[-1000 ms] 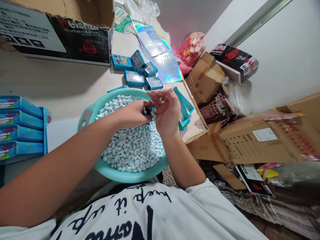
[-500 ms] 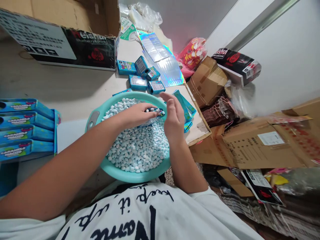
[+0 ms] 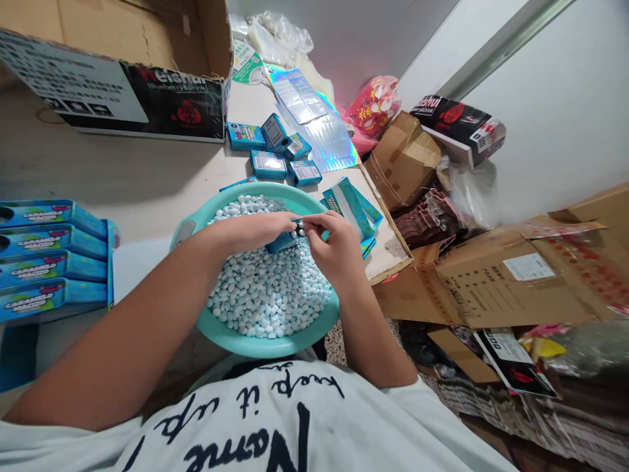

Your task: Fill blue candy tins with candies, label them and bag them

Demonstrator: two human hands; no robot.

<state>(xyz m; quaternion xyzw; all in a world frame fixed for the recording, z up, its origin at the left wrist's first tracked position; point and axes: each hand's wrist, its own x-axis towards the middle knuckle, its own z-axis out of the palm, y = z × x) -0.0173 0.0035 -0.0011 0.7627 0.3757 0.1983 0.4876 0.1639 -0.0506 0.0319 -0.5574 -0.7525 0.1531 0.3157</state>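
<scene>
Our left hand (image 3: 265, 229) clamps a blue rectangular box (image 3: 280, 244); our right hand (image 3: 337, 244) touches its open end, grip unclear.

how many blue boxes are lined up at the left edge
4, going from far to near: the farthest box, second box, third box and nearest box. More may be hidden underneath or outside the picture.
</scene>
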